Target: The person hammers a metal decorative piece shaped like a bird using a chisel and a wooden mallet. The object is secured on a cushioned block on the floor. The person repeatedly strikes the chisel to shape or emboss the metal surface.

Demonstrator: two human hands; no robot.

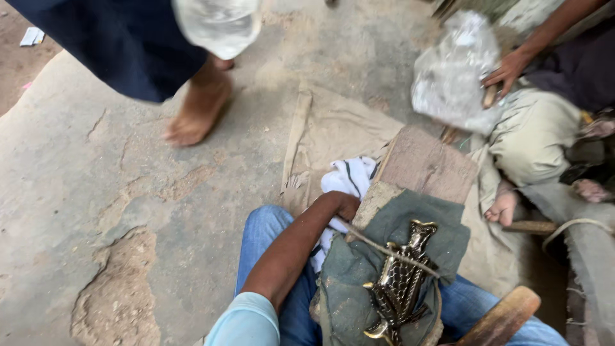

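A dark brass, fish-shaped metal piece (400, 282) lies on a green cloth (349, 282) draped over a wooden block (426, 166) on my lap. A thin cord (375, 245) runs across the piece and holds it down. My left hand (343, 205) reaches forward beside the block's left edge, curled against a white cloth with dark stripes (349, 176). Its fingers are hidden. A wooden handle (500, 317) juts in at the bottom right. My right hand is out of view.
A barefoot person (195, 112) in dark blue steps across the cracked concrete at top left, carrying a clear plastic bag (218, 22). At right a seated person's hand (506, 70) rests on another plastic bag (451, 77). A burlap sheet (327, 128) lies ahead.
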